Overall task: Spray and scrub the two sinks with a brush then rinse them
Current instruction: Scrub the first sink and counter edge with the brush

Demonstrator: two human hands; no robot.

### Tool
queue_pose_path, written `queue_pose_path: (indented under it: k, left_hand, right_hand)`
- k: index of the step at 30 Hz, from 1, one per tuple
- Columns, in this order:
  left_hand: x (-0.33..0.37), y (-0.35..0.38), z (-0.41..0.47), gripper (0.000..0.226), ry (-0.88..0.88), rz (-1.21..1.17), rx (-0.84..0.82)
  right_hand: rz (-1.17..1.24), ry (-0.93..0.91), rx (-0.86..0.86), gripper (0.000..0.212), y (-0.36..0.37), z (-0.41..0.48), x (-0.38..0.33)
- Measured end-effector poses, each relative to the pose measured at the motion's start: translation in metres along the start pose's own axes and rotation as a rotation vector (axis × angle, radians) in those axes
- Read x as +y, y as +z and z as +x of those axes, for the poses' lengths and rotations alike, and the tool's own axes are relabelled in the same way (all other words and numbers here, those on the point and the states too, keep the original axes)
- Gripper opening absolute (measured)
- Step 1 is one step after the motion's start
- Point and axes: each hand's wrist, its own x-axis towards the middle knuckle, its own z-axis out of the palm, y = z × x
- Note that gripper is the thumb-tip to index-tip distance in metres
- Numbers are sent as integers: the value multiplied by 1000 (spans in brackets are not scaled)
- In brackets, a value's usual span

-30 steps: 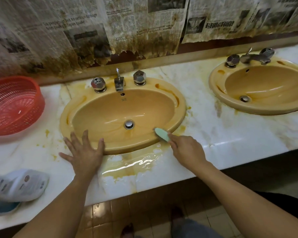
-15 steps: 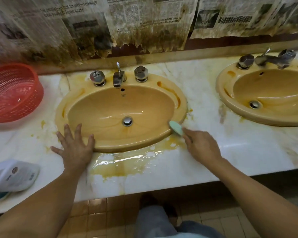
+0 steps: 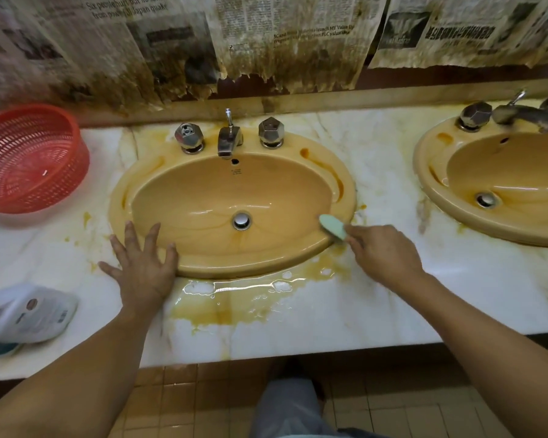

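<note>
Brush on the left sink's rim at about 4 o'clock.

The right hand [image 3: 383, 254] curls around the handle end of the pale green brush [image 3: 332, 227] (the handle itself is hidden in the fingers). The brush's long axis slants, and its head points toward 10 o'clock, lying on the inner edge of the left sink [image 3: 244, 268]. The left hand [image 3: 143, 267] lies flat with its fingers straight and spread, holding nothing. Its palm is on the marble counter [image 3: 314, 320] and its fingertips are on the rim at 7 o'clock. The second sink [image 3: 424, 172] sits off at 3 o'clock.
</note>
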Motion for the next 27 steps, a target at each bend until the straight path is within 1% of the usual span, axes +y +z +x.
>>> queue_pose_path:
  k: [2,3,6,8,11,13,16,19,21,24,26,27]
  left_hand:
    - [0,0,0,68,-2,3,2]
    - [0,0,0,67,-3,3,3]
    - [0,0,0,66,-2,-2,11]
    - [0,-1,-1,66,-1,-1,11]
    - [1,-1,0,67,-1,7,12]
    - [1,0,0,67,-3,14,13]
    - [0,0,0,65,-1,10,12]
    - [1,-1,0,65,-1,15,8]
    - [1,-1,0,65,-3,17,6]
    - [1,-1,0,65,-1,12,6]
    - [1,-2,0,65,-1,10,1]
    - [1,-2,0,66,-3,12,-1]
  right_hand:
    - [-65,-105,-26,41,9,-15,-10]
    - [-78,-111,-14,41,12,-15,-10]
    - [-86,21,70,38,9,12,4]
    - [-45,116,99,37,0,34,15]
    - [18,127,73,38,-9,48,21]
    - [-3,92,41,38,-11,38,16]
    - [-26,-23,5,40,4,1,4]
    - [29,-105,11,42,28,-30,-14]
    - [77,-58,48,40,33,-28,-19]
    - [135,134,108,37,24,-4,-12]
    - [255,272,147,38,17,9,3]
    - [367,334,164,39,16,13,10]
